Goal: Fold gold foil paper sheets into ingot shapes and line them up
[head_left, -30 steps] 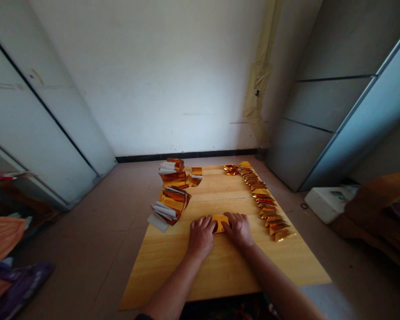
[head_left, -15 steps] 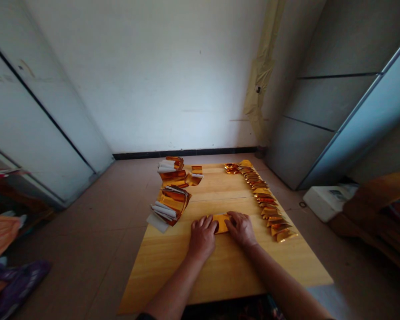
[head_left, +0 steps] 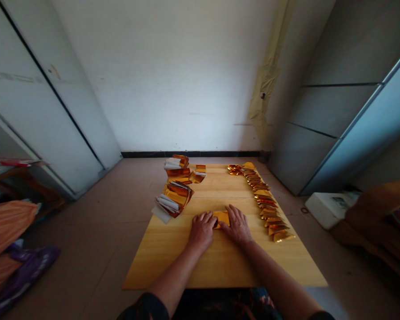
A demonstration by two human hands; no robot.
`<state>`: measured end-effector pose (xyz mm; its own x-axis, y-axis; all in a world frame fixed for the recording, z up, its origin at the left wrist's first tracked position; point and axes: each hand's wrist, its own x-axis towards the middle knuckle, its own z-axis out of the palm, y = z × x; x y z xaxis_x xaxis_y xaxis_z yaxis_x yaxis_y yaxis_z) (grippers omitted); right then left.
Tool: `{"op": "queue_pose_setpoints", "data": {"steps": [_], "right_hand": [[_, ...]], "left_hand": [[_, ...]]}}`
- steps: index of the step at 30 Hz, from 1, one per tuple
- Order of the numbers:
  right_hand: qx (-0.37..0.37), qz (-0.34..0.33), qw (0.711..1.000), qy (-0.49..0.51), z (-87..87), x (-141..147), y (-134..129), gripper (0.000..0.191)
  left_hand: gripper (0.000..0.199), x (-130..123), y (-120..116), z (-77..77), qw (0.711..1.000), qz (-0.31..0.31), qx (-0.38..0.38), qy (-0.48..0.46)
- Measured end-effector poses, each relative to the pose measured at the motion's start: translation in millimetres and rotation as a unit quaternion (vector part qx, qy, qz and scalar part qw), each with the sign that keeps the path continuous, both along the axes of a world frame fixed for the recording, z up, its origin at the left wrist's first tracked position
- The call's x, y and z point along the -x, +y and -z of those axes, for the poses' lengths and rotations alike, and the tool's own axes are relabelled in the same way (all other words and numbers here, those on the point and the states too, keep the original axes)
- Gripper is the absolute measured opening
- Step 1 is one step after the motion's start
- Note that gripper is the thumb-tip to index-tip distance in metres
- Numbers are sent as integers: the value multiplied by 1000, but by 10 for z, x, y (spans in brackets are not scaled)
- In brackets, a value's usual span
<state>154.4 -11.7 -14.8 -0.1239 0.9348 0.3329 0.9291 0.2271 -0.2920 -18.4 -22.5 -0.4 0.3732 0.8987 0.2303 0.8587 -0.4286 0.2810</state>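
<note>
Gold paper [head_left: 222, 218] lies on the tabletop [head_left: 230, 271], near its middle, between my two hands. Left hand [head_left: 202, 229]: fingers bent over the paper's left end, thumb against it, grip holding it. Right hand [head_left: 239, 226]: palm down at the right end, thumb spread from the fingers, touching; whether this grip pinches, I cannot tell. Beyond, to the left: fanned stack of gold-and-white sheets [head_left: 180, 195]. Right edge: row of folded gold pieces [head_left: 270, 209], overlapping. Far side: white wall [head_left: 173, 98].

Forearms [head_left: 179, 269] angled inward; left fingers [head_left: 206, 217] bent, right fingers [head_left: 233, 214] straighter.
</note>
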Motion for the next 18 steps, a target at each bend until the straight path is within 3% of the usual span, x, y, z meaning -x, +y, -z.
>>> {"op": "queue_pose_setpoints", "data": {"steps": [8, 18], "right_hand": [[-31, -1, 1000, -7, 135, -4, -171, 64], [-7, -18, 1000, -16, 134, -91, -425, 70]], "left_hand": [[35, 30, -99, 81, 1000, 9, -9, -7], [37, -36, -399, 12, 1000, -8, 9, -16]]}}
